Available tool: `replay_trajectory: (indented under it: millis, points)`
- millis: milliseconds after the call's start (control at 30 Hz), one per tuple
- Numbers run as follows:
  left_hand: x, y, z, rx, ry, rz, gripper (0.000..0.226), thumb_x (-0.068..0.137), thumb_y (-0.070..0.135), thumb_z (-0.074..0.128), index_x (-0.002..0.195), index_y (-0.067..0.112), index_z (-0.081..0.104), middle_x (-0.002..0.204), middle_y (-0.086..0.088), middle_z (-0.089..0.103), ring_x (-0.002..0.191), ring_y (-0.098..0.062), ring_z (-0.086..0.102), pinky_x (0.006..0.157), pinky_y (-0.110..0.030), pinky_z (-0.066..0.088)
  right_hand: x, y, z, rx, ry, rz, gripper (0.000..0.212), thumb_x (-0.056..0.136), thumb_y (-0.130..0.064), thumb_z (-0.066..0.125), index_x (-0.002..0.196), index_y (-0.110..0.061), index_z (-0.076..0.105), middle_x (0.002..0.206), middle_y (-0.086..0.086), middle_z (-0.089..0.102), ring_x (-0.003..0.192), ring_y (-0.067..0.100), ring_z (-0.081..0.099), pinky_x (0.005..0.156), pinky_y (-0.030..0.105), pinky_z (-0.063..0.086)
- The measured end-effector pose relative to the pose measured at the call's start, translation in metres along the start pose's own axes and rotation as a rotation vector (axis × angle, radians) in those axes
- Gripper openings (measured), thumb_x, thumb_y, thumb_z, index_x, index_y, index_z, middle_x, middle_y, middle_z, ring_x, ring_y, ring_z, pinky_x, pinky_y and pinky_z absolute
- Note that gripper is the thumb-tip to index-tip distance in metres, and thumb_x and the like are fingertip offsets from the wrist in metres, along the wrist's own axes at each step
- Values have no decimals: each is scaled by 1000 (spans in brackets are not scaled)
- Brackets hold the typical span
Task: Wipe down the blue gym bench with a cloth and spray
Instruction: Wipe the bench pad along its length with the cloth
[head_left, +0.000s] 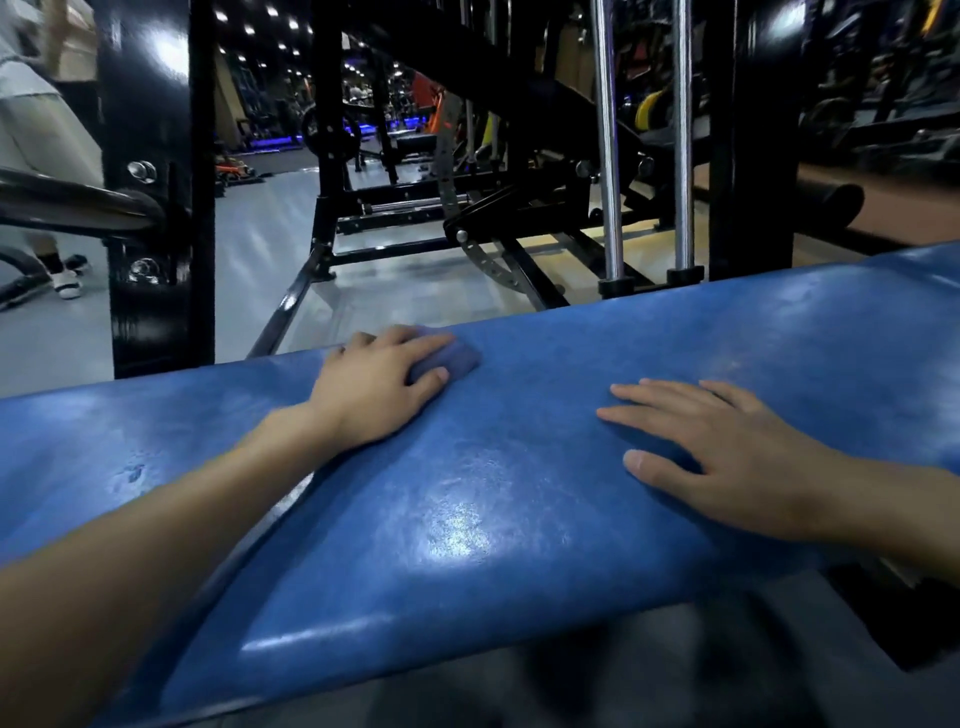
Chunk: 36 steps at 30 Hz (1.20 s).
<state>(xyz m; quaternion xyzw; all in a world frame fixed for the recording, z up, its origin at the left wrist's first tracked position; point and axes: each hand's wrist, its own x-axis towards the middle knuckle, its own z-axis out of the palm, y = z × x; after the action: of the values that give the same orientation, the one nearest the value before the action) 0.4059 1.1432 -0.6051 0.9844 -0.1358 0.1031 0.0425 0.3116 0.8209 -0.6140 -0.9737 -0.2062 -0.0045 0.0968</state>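
Note:
The blue gym bench (493, 467) runs across the view from lower left to upper right, its padded top shiny with a glare patch in the middle. My left hand (379, 384) rests near the bench's far edge, fingers curled over a bunched blue cloth (457, 358) that is pressed onto the pad. My right hand (727, 457) lies flat on the pad to the right, fingers spread, holding nothing. No spray bottle is in view.
Beyond the bench stand a black rack upright (156, 182), two chrome guide rods (608, 140) and a black adjustable bench frame (467, 218) on the grey floor. A person's legs (47, 156) are at far left. A dark roller pad (826, 202) sits at right.

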Motion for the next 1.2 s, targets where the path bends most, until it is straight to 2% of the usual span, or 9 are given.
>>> replay_trajectory:
  millis: [200,300,467,567,700,800,967,1067,1200]
  points:
    - [-96,79,-16,-81,-8,589,51,93,62,35,144,52,37,146,9,45,116,-24,49,95,-42,42,7,-18,4,59,158,148,62,87,-61,15,144,-44,33,156,-22,25,144,-3,12,119,40,7]
    - [-100,78,-19,-99,-25,671,51,96,60,38,145,51,35,147,10,42,120,-20,46,96,-41,40,15,-32,5,91,173,157,58,92,-55,16,145,-40,34,157,-17,27,144,-2,14,119,42,10]
    - [-62,49,-12,-100,-65,550,53,92,67,29,144,56,27,145,13,40,124,-18,45,101,-43,38,21,-42,11,102,90,198,61,92,-56,7,144,-43,35,158,-20,22,145,-2,8,119,39,3]
    - [-20,3,-6,-108,-43,342,53,92,65,32,144,54,32,146,8,44,129,-22,45,107,-46,37,19,-43,10,91,82,190,67,88,-60,3,145,-43,33,158,-21,19,145,-3,5,119,38,1]
    - [27,-65,-2,-33,-46,-70,50,96,63,34,144,53,31,147,-1,44,130,-32,45,106,-49,36,19,-43,11,47,69,176,62,91,-57,5,146,-43,30,159,-22,16,145,-2,3,119,37,1]
    - [33,-72,3,36,-13,-175,50,96,62,32,145,53,30,147,0,44,127,-36,45,102,-49,34,19,-43,11,50,86,178,54,96,-54,11,145,-43,32,158,-21,19,145,-2,6,119,39,2]
    - [-11,-25,-5,14,11,26,48,96,61,33,144,56,31,151,9,41,127,-34,45,106,-46,36,20,-43,12,83,95,175,60,92,-58,8,144,-42,34,157,-21,21,145,-1,8,118,41,2]
    - [-64,28,-11,22,18,267,52,92,65,26,143,58,27,148,11,41,123,-29,46,101,-42,38,20,-41,12,104,106,180,63,90,-58,6,143,-43,37,156,-20,24,144,-2,10,118,40,3]
    - [-115,76,-18,-45,20,607,50,95,62,31,144,53,32,145,9,44,113,-24,49,90,-42,43,20,-43,9,92,162,189,52,97,-50,14,135,-39,48,154,-15,34,144,1,18,118,42,9]
